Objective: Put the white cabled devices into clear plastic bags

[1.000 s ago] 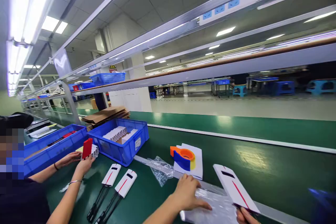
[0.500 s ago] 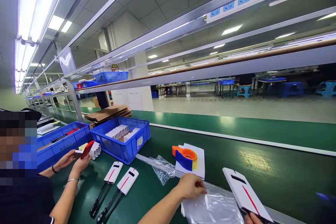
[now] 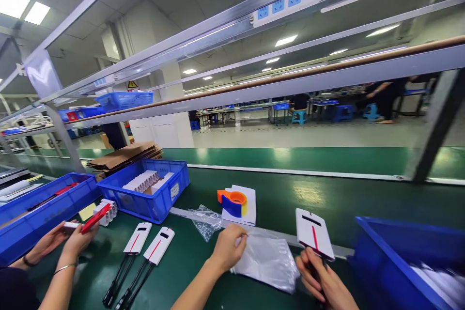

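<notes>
The left hand (image 3: 227, 247) pinched the bag (image 3: 269, 264), likely soft and slippery, by its edge; the right hand (image 3: 321, 278) clasped the stiff, light-looking card (image 3: 314, 232) low down.

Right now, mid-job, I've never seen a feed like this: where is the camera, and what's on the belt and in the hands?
No machine here: one camera on a person's head looks down at their bare hands over a green belt. The left hand pinches a clear plastic bag lying on the belt. The right hand holds a white card pack with a red stripe by its lower end. Two similar packs lie further left, with a tape dispenser and a blue bin behind. The hands at far left are a co-worker's.
</notes>
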Available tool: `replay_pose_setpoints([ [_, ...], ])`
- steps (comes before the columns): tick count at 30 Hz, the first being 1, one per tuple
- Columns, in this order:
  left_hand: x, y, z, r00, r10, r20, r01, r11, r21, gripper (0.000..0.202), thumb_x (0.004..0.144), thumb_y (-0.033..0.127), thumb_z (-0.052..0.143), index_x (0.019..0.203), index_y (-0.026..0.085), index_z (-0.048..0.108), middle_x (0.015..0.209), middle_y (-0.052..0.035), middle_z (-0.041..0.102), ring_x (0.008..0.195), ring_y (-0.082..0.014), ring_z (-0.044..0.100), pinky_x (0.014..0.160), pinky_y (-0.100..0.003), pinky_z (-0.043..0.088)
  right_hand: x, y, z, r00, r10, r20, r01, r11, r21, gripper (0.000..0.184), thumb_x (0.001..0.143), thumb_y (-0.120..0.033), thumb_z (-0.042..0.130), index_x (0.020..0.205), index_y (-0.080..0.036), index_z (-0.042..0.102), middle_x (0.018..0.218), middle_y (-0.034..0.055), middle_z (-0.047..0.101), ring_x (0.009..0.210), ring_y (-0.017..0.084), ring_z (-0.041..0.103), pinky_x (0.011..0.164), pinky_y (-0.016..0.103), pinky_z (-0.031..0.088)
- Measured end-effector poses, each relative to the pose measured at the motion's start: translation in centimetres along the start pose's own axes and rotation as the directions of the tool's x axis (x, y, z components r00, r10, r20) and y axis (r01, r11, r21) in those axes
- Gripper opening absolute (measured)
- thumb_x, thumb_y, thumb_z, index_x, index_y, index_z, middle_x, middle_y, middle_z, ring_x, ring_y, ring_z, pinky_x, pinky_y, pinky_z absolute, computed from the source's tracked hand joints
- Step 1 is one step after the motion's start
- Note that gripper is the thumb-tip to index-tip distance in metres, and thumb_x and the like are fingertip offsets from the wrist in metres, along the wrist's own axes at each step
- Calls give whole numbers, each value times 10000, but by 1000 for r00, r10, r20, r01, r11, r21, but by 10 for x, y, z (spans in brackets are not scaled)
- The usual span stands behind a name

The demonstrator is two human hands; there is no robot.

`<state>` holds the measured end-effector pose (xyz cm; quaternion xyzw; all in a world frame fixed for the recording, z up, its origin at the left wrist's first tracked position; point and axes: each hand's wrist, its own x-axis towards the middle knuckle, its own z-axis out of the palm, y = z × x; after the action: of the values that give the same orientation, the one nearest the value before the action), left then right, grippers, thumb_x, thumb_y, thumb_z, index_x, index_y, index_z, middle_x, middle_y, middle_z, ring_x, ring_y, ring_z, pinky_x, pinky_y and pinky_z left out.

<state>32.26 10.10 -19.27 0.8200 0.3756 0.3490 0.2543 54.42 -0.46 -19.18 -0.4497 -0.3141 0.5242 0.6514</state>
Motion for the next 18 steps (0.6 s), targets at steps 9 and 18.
replay_pose_setpoints([
  [9,-16,14,-50,958,-266,-106,217,917,-336,306,965,429,372,794,223,521,591,-14,598,466,-167,529,475,-280,448,2,35,22,997,29,-67,-40,985,-167,691,631,-858,713,645,-185,555,453,-84,495,411,12,152,435,183,76],
  [18,-54,64,-99,960,-274,58,278,914,-296,241,899,271,488,675,205,545,653,-15,659,459,-107,367,492,-271,256,-17,2,55,1000,8,-17,-11,987,-159,625,730,-798,704,821,-180,665,601,-105,391,449,28,196,431,195,163],
])
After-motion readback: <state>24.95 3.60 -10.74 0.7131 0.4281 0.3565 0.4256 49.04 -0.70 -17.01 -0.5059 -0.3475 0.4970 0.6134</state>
